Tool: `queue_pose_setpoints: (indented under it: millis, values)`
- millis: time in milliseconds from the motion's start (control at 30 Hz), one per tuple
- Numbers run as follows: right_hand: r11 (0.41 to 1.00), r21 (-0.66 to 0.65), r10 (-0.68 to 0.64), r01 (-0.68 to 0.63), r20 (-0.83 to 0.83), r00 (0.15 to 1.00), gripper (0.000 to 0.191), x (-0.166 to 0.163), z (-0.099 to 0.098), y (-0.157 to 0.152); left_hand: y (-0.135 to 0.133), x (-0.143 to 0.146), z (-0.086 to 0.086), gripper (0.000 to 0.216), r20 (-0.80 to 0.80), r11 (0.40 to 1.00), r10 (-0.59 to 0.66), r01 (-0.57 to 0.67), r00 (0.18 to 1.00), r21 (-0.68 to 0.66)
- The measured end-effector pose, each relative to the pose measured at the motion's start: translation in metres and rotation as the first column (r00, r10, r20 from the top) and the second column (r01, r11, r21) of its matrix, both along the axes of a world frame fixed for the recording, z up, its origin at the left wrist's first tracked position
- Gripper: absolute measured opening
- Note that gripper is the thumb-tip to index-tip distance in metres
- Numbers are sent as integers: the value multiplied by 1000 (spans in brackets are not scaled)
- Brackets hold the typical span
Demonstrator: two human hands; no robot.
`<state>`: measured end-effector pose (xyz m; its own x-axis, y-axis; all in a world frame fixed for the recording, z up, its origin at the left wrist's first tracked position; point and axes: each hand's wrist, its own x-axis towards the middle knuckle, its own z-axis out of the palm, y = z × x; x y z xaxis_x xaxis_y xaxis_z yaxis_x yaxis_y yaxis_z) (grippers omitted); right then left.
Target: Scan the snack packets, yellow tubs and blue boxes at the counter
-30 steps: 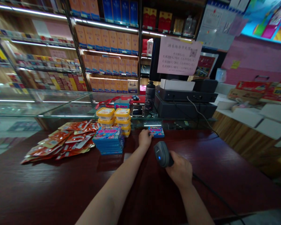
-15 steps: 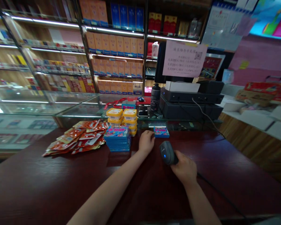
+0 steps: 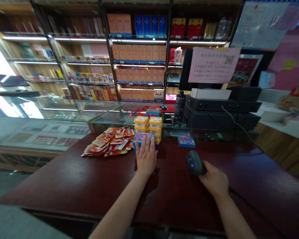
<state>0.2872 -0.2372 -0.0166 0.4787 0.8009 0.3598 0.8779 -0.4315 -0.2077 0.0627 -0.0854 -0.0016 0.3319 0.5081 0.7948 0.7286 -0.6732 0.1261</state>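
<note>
Our left hand [image 3: 146, 156]: fingers spread flat on blue packet stack [image 3: 137, 141]; right hand [image 3: 214, 181] fingers wrap black handheld scanner [image 3: 194, 163]. We'd pinch only top packet.

I see a dark grey scanner [image 3: 194, 162] with a blue light, a blue stack [image 3: 139, 137] printed pink, orange-red packets [image 3: 111, 144], yellow tubs [image 3: 149, 122] and a dark red wood-grained counter [image 3: 64, 179].

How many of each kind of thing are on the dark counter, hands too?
Hands: 2, left hand flat on the stack of blue packs, right hand gripping the scanner
Scanner: 1
Stack of blue packs: 1
Lone blue pack: 1
Pile of orange-red packets: 1
Columns of yellow-lidded tubs: 2
Total: 8
</note>
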Motion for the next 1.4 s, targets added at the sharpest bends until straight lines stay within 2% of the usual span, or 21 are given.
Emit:
queue_pose_setpoints:
  millis: [100,167,433,533,633,733,833,900,967,1033,1100,1133,1167,1200,1267,1400]
  values:
    - [1000,14,-10,10,17,1000,18,0,-3,1,2,-2,1,56,28,996,0,2,1000,-85]
    - [1000,29,-6,5,27,1000,19,0,-5,1,2,-5,3,52,46,996,-15,19,999,-86]
    - [999,29,21,-22,51,998,17,4,-6,1,6,-19,5,34,103,997,-5,-2,995,73]
    - [999,39,-1,-1,58,998,18,4,-6,2,11,-25,4,32,154,984,-5,-23,988,175]
    - [998,59,2,-4,38,999,19,3,-6,3,13,-28,7,30,190,954,-88,28,978,297]
    - [997,76,33,-34,15,999,17,3,-5,3,8,-20,18,24,197,941,-262,205,945,271]
    - [993,91,76,-75,-10,997,16,4,-4,3,-1,3,28,15,310,930,-368,355,877,99]
    - [991,103,90,-87,-28,996,15,4,-3,3,-5,27,31,11,482,911,-330,408,811,-63]
    - [990,114,88,-83,-38,995,17,4,-3,4,-4,52,29,17,679,851,-220,478,701,-218]
    - [990,124,69,-62,-50,996,22,3,-3,4,2,75,21,24,835,715,-141,639,531,-285]
    - [989,142,52,-42,-68,996,28,2,-3,4,13,92,9,34,941,516,-20,810,337,-279]
    - [988,151,46,-33,-79,996,31,2,-3,4,19,99,1,38,964,443,43,859,264,-255]
    - [987,156,40,-26,-88,995,33,1,-2,3,24,104,-6,40,973,406,103,884,207,-231]
    - [987,159,39,-24,-96,995,34,1,-2,3,30,107,-13,42,974,392,149,894,171,-217]
    - [987,160,52,-34,-108,993,36,1,-1,2,39,111,-27,42,971,413,192,885,145,-214]
    - [978,180,125,-102,-119,985,30,2,-1,0,49,111,-48,39,966,478,175,841,191,-253]
